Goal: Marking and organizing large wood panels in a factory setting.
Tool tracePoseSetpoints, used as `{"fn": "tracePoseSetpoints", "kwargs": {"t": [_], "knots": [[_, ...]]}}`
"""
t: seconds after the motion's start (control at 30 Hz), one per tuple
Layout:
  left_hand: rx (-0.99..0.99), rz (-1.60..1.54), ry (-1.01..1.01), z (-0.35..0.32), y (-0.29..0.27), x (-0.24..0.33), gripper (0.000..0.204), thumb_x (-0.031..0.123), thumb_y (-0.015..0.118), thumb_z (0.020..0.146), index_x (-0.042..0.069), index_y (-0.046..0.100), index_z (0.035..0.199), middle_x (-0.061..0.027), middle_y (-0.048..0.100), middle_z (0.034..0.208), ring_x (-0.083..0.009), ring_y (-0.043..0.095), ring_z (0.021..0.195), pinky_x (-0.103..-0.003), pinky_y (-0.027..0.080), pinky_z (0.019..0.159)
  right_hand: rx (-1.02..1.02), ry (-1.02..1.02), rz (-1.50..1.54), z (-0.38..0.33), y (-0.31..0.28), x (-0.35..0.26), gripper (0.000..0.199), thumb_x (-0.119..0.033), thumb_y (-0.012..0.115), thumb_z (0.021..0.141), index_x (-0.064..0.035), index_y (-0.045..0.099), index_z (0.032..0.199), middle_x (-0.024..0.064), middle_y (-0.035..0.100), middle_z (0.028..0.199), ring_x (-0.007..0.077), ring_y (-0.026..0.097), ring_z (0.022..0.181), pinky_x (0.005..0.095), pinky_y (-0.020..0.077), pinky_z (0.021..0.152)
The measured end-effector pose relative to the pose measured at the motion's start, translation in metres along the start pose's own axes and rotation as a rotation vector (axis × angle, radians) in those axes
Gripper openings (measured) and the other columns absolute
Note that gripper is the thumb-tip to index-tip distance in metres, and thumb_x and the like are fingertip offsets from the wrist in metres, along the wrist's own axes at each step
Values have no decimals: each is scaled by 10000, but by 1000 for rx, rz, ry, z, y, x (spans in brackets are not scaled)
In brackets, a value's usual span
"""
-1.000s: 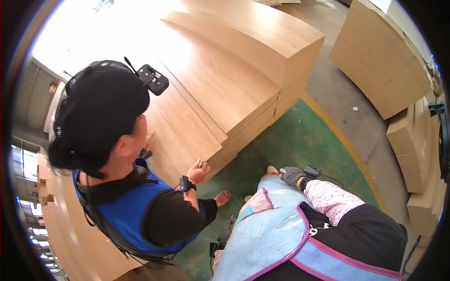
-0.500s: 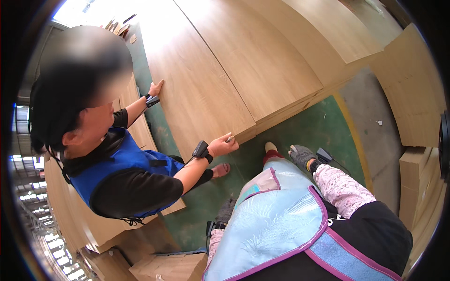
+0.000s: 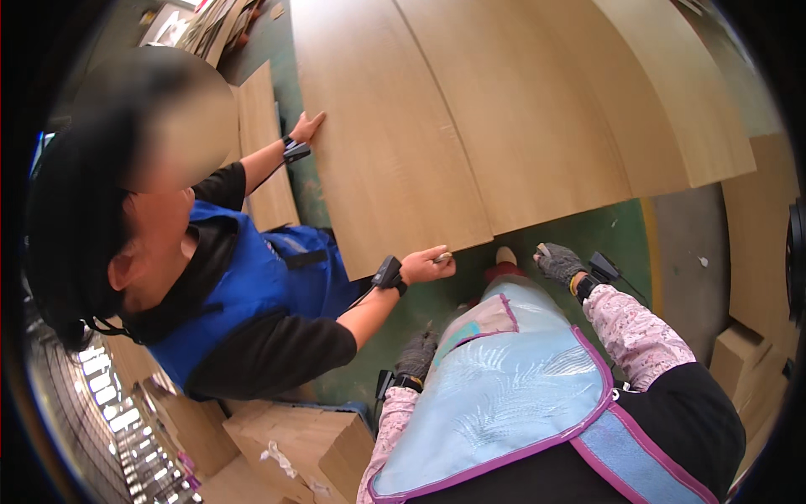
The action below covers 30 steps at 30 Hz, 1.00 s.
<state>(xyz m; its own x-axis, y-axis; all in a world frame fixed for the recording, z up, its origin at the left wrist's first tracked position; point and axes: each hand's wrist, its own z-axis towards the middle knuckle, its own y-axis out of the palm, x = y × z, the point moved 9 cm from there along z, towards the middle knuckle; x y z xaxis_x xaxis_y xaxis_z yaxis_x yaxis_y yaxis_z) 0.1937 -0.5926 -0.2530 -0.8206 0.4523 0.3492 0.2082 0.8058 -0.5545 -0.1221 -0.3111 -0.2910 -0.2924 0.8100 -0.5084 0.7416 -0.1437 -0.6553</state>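
Note:
My right hand (image 3: 559, 264), in a grey glove with bare fingertips, hovers just off the end of the wood-grain panels with its fingers curled in. Whether something small is between the fingertips cannot be made out. My left hand (image 3: 416, 356), also gloved in grey, hangs low beside my light blue apron (image 3: 512, 378); its fingers are blurred and dark. The left wood panel (image 3: 378, 143) lies beside the right panel (image 3: 520, 126), a dark seam between them. A co-worker's near hand (image 3: 428, 265) pinches a small pale object at the left panel's end. Their far hand (image 3: 308, 126) rests on its long edge.
The co-worker in a blue vest (image 3: 252, 277) stands at my left. Cardboard-brown boxes (image 3: 294, 437) sit at the lower left. More brown boards (image 3: 760, 227) stand at the right, past a yellow floor line (image 3: 651, 252). Green floor (image 3: 361, 370) shows between us.
My view has shifted, and the panels sit lower and farther right in it. The co-worker's hands stay at the left panel. My right hand remains raised with curled fingers; my left still hangs low.

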Motion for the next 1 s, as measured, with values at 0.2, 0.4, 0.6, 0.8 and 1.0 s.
{"fn": "tracePoseSetpoints", "kwargs": {"t": [0.2,0.4,0.6,0.8,1.0], "knots": [[40,-51,-82,-8,19,-46,517,499,474,952,63,605,1197,-270,626,1115,-469,576,1030,-527,464,864,-48,28,16,13,23,9,341,-381,516,929,-66,606,1023,217,643,1020,424,600,979,513,479,822],[53,-147,-89,-11,26,-58,551,531,463,949,62,595,1207,-291,616,1121,-481,561,1052,-534,459,862,-99,107,-81,10,27,20,357,-393,523,905,-78,614,1046,215,649,1061,421,594,1023,505,475,863],[36,-299,89,-4,63,-169,493,483,521,937,46,610,1145,-275,620,1108,-482,576,1003,-525,470,830,-104,158,-165,11,43,-8,381,-406,518,906,-74,618,1063,211,652,1078,417,600,1034,503,481,866],[255,223,206,-64,17,-224,444,446,520,942,67,608,1155,-220,656,984,-408,634,912,-511,484,734,-164,151,-151,5,75,-91,401,-434,542,879,-77,663,1016,205,678,1017,400,632,991,498,495,832],[228,-455,-419,-151,-54,-269,479,475,462,965,62,607,1159,-174,685,883,-310,660,760,-420,502,689,-144,-174,-143,16,106,-236,285,-326,518,895,-96,631,1020,196,663,972,385,631,959,475,489,819]]}}
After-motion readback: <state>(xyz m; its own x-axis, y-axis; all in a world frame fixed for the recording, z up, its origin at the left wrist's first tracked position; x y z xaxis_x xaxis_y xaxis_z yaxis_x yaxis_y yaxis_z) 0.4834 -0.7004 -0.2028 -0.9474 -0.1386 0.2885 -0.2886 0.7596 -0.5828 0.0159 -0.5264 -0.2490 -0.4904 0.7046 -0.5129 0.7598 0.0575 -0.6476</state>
